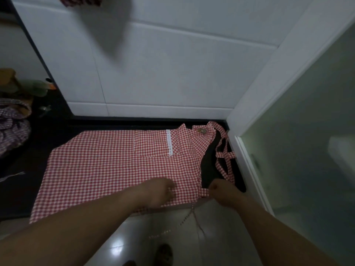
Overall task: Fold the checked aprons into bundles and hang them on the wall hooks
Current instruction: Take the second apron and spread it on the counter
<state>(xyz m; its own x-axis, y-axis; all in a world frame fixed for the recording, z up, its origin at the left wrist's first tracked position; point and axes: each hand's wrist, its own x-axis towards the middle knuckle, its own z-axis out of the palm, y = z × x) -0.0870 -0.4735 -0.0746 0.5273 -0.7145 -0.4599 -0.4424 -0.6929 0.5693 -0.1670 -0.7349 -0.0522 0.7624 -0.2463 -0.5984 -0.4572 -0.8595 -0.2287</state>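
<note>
Near edge: left hand (159, 191) knuckles-up on the red checked apron (115, 166), pinching or pressing I cannot tell, right hand (223, 192) pinching its near-right corner; apron flat on dark counter (57, 135), long axis left-right, neck straps (225, 155) far right.

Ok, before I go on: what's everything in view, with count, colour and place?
red apron: one, red-white check, flat on the counter
straps: red check, loose at its right end
lace trim: one, white, on its pocket
purple apron: one, purple check, crumpled far left
green object: one, far left, unclear
hung cloth: one, dark check, top edge
counter: one, black, below the wall
wall: white tiles, behind
glass door: one, right
foot: one, bottom, on floor
left hand: on red apron's near edge
right hand: grips its near right corner
</note>
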